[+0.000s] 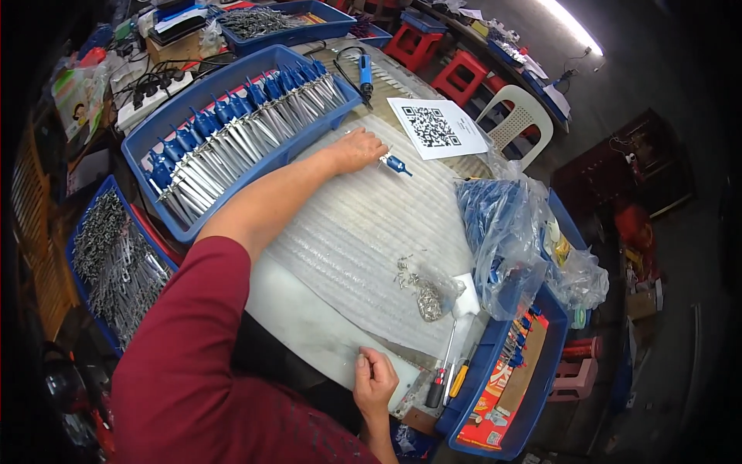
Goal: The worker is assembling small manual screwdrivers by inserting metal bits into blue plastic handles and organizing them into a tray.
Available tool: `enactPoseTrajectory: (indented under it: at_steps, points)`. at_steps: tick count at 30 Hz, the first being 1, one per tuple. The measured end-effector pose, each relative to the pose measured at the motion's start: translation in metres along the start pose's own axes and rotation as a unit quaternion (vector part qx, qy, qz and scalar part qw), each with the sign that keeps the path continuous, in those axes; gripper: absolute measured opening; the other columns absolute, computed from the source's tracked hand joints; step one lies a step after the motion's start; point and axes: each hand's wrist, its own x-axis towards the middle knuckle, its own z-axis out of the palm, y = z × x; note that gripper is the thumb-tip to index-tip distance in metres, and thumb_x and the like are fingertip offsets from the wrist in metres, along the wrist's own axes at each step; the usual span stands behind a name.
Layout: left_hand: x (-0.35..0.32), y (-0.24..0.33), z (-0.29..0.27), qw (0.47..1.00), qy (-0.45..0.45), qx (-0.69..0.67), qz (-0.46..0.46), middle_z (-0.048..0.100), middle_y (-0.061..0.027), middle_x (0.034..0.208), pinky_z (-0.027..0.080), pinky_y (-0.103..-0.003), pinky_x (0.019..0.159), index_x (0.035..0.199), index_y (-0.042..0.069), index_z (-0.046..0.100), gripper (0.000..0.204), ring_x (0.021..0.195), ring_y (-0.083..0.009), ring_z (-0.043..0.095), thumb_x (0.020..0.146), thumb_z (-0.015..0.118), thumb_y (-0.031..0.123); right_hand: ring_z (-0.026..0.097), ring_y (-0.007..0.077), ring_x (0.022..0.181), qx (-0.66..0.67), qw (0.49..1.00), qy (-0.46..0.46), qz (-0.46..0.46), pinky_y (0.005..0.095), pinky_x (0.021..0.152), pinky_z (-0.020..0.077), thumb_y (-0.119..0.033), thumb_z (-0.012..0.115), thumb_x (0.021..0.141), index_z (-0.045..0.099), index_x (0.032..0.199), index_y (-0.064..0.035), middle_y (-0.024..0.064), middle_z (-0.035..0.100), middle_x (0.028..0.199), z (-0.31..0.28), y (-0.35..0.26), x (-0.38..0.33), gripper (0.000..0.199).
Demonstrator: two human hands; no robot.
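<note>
My left hand reaches across to the far part of the foam-covered table, fingers curled over a blue-ended metal part. Only its blue end and a bit of silver show; the rest is hidden by the hand. Just left of that arm, a blue tray holds a long row of silver rods with blue ends. My right hand is at the table's near edge with its fingers curled in. What lies between those fingers, if anything, cannot be made out.
A clear bag of small screws lies on the foam sheet, near screwdrivers. On the right stand a blue tray and plastic bags. Farther off are a printed sheet and a blue electric screwdriver.
</note>
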Motion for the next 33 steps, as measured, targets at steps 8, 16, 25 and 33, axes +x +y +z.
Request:
enactPoseTrajectory:
  at_steps: [8, 16, 25, 33]
  points:
    - [0.03, -0.029, 0.033, 0.999, -0.001, 0.036, 0.01, 0.058, -0.009, 0.085, 0.039, -0.038, 0.082, 0.092, 0.007, 0.051, 0.015, 0.089, -0.0233, 0.055, 0.08, 0.043, 0.01, 0.049, 0.0152, 0.055, -0.005, 0.999, -0.022, 0.03, 0.0251, 0.051, 0.0384, -0.006, 0.057, 0.08, 0.06, 0.085, 0.002, 0.0088, 0.053, 0.065, -0.004, -0.003, 0.002, 0.01]
    - [0.042, -0.045, 0.048, 0.999, -0.037, 0.017, -0.037, 0.057, -0.012, 0.09, 0.037, -0.041, 0.09, 0.096, 0.004, 0.05, 0.018, 0.095, -0.0259, 0.054, 0.08, 0.042, 0.009, 0.049, 0.0226, 0.053, 0.001, 1.0, -0.02, 0.006, 0.0295, 0.049, 0.0395, -0.002, 0.057, 0.077, 0.059, 0.087, 0.0019, 0.0111, 0.053, 0.064, -0.004, -0.003, 0.004, 0.011]
    - [0.042, -0.053, 0.049, 0.996, -0.058, 0.007, -0.065, 0.057, -0.013, 0.093, 0.037, -0.041, 0.092, 0.096, 0.004, 0.051, 0.018, 0.096, -0.0277, 0.054, 0.081, 0.041, 0.008, 0.051, 0.0236, 0.054, 0.002, 1.0, -0.028, 0.01, 0.0301, 0.05, 0.0406, -0.001, 0.057, 0.076, 0.059, 0.087, 0.0023, 0.0122, 0.055, 0.067, -0.005, -0.002, 0.004, 0.011]
    - [0.049, -0.057, 0.05, 0.994, -0.073, -0.002, -0.082, 0.058, -0.0137, 0.095, 0.04, -0.041, 0.088, 0.095, 0.003, 0.052, 0.018, 0.099, -0.0287, 0.054, 0.082, 0.04, 0.008, 0.051, 0.0237, 0.054, 0.0, 1.0, -0.024, 0.018, 0.0302, 0.05, 0.0403, -0.001, 0.057, 0.076, 0.059, 0.087, 0.0023, 0.012, 0.054, 0.065, -0.006, -0.001, 0.003, 0.011]
